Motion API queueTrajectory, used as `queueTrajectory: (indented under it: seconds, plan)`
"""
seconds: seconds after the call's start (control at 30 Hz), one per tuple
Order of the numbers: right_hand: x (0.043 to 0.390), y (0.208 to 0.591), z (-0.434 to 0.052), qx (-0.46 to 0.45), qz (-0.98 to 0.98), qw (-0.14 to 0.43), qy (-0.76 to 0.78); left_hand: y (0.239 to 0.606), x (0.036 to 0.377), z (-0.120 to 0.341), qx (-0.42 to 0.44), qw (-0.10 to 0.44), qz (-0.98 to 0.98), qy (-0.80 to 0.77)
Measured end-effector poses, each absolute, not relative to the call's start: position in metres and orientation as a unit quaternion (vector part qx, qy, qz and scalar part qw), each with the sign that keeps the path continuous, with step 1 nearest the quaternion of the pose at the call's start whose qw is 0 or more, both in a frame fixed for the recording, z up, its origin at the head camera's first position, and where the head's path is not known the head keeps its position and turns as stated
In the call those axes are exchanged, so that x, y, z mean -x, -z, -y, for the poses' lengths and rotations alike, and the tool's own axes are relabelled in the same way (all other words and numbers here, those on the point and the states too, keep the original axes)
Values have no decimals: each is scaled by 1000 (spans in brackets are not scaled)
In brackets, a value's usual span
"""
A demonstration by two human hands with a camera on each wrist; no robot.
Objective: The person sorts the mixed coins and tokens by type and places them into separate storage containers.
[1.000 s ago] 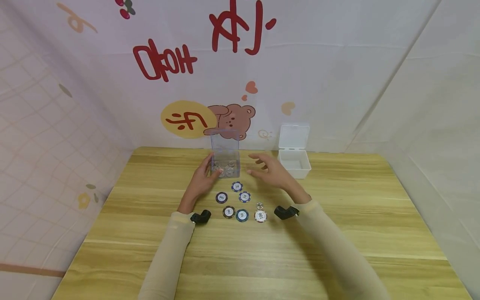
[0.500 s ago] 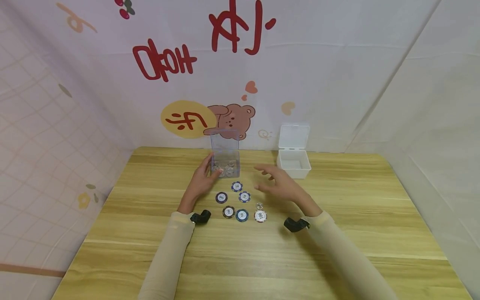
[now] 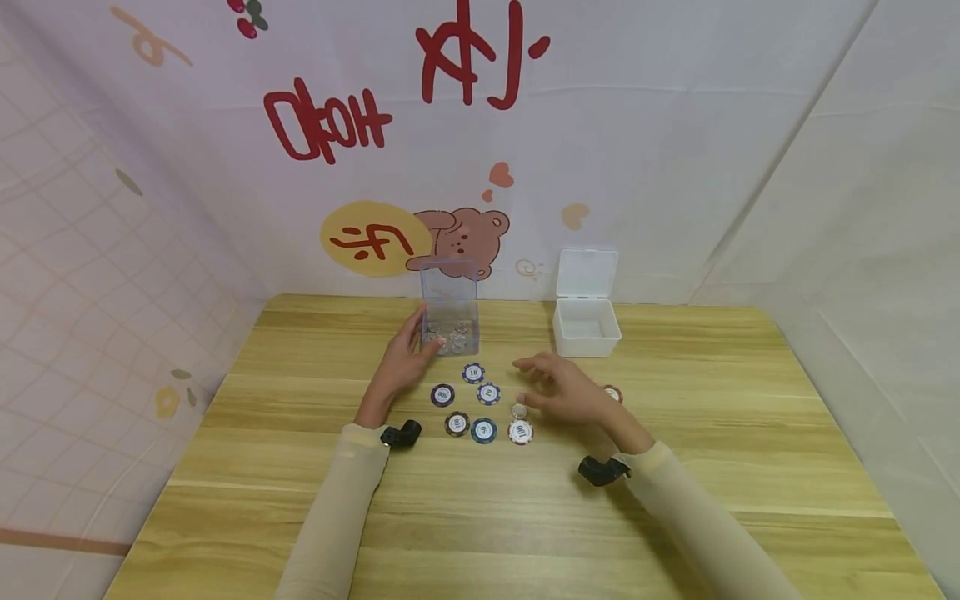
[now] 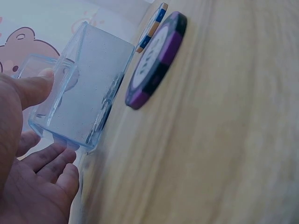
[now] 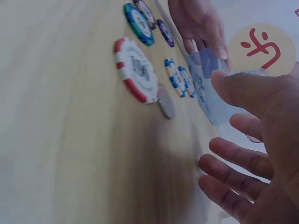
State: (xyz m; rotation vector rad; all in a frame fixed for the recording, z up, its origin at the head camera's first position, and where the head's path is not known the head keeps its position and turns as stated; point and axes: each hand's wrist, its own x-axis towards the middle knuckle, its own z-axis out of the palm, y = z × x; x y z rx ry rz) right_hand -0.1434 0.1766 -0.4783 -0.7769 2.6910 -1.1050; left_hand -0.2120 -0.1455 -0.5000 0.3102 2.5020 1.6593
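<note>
My left hand (image 3: pixel 405 360) grips a clear plastic box (image 4: pixel 100 70), thumb over its rim and fingers along its outer side. Its lid stands up, and several coins (image 3: pixel 458 341) lie at the bottom. My right hand (image 3: pixel 566 392) hovers with loosely bent, parted fingers near a silver coin (image 5: pixel 166 103) on the table; nothing is in its grasp. Touching or nearly touching that coin is a white-and-red poker chip (image 5: pixel 138 70). Two blue-and-white chips (image 3: pixel 473 373) lie in front of the box, with a purple chip (image 3: pixel 442 395) to their left.
Nearer the front lie a brown chip (image 3: pixel 457 423) and a teal chip (image 3: pixel 483 431). A reddish chip (image 3: pixel 612 393) shows partly behind the right wrist. At the back right stands a white box (image 3: pixel 588 343), lid up. A printed cloth (image 3: pixel 645 167) hangs behind the wooden table (image 3: pixel 465 525).
My right hand has drawn away from the clear box, rightward and toward me, to beside the loose coin. A reddish chip now shows past the right wrist. The left hand keeps its place.
</note>
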Motion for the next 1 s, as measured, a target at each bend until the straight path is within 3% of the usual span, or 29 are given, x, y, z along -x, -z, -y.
queueTrajectory:
  seconds: [1.0]
  plan:
    - [131, 501, -175, 265, -892, 58, 361, 499, 211, 146, -108, 54, -828, -547]
